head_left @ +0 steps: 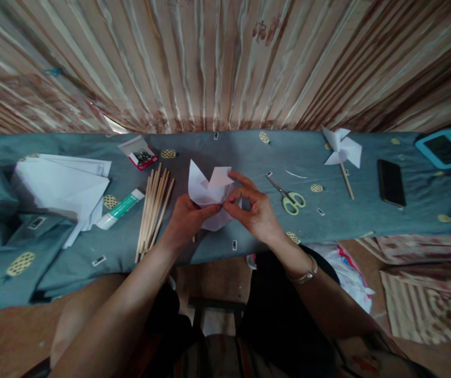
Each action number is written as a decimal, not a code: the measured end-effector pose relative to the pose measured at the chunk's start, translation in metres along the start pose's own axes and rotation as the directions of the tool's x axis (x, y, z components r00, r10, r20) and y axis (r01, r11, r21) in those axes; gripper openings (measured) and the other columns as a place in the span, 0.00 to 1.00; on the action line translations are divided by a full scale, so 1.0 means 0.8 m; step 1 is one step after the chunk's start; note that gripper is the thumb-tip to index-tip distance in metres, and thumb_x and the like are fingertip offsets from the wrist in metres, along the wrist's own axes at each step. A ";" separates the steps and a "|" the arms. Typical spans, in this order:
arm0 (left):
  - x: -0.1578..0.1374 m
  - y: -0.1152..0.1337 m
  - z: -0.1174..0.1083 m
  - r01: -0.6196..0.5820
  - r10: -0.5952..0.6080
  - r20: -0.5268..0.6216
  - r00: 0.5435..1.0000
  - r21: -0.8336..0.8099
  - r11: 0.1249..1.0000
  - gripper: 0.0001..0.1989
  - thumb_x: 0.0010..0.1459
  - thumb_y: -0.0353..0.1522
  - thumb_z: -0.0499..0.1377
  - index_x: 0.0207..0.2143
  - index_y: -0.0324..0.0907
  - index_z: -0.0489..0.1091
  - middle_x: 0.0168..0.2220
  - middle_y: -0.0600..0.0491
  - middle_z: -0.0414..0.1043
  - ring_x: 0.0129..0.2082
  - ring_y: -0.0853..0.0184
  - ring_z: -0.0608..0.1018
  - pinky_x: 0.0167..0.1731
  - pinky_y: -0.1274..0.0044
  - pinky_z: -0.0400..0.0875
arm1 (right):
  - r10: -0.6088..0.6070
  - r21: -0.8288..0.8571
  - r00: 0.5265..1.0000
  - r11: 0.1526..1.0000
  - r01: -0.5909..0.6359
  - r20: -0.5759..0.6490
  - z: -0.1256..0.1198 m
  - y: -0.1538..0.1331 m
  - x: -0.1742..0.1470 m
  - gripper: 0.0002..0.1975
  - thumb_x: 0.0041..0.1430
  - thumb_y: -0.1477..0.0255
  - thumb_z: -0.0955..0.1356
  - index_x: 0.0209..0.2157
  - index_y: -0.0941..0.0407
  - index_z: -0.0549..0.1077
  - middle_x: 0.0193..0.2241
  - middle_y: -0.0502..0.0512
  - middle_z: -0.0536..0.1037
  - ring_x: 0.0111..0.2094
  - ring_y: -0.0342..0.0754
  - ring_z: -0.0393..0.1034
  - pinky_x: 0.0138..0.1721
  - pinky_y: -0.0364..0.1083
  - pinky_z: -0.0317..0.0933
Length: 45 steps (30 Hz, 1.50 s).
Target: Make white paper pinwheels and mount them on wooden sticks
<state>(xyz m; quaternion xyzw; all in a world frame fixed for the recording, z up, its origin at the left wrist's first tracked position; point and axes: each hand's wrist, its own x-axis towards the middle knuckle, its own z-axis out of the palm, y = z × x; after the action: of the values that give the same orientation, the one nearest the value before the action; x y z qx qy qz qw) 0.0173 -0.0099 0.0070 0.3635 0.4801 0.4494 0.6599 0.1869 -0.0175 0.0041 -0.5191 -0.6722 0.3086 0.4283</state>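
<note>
Scissors (284, 193): they lay on the cloth-covered desk (307, 152), and we measured every place from them
Folded paper (198, 189): we had it left of the scissors, raised between both grips, one pointed corner standing up; curled as it was, it showed us no clear long axis
Left grip (184, 218): on the paper's side farther from the scissors, grasping the near left edge with the thumb in front
Right grip (257, 211): on the side nearer the scissors, thumb and forefinger pinched together at the paper's near middle; we could not tell whether anything small sat between the tips
Flap (221, 177): the relation that mattered, we judged; it lay just beyond the right pinch, away from our body, leaning toward the scissors' side, so our right hand was nearer
Wooden sticks (155, 207): well left of the scissors, lengthwise away from us
Red box (148, 163): left of the scissors, past the sticks' far ends
Pinwheel (341, 152): right of the scissors, its stick pointing toward us
</note>
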 end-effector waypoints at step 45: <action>-0.007 0.013 0.001 0.072 -0.075 0.077 0.994 0.031 0.997 0.11 0.36 0.30 0.70 0.27 0.38 0.77 0.25 0.55 0.78 0.23 0.69 0.76 0.28 0.78 0.71 | 0.102 0.237 0.975 0.960 -0.149 0.198 -0.014 -0.013 0.004 0.04 0.49 0.73 0.72 0.24 0.52 0.74 0.64 0.49 0.65 0.66 0.57 0.56 0.63 0.58 0.55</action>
<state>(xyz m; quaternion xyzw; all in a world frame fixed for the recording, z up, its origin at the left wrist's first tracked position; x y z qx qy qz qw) 0.0152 -0.0122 0.0183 0.3723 0.4731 0.4033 0.6892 0.1924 -0.0177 0.0185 -0.4717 -0.6303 0.4643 0.4058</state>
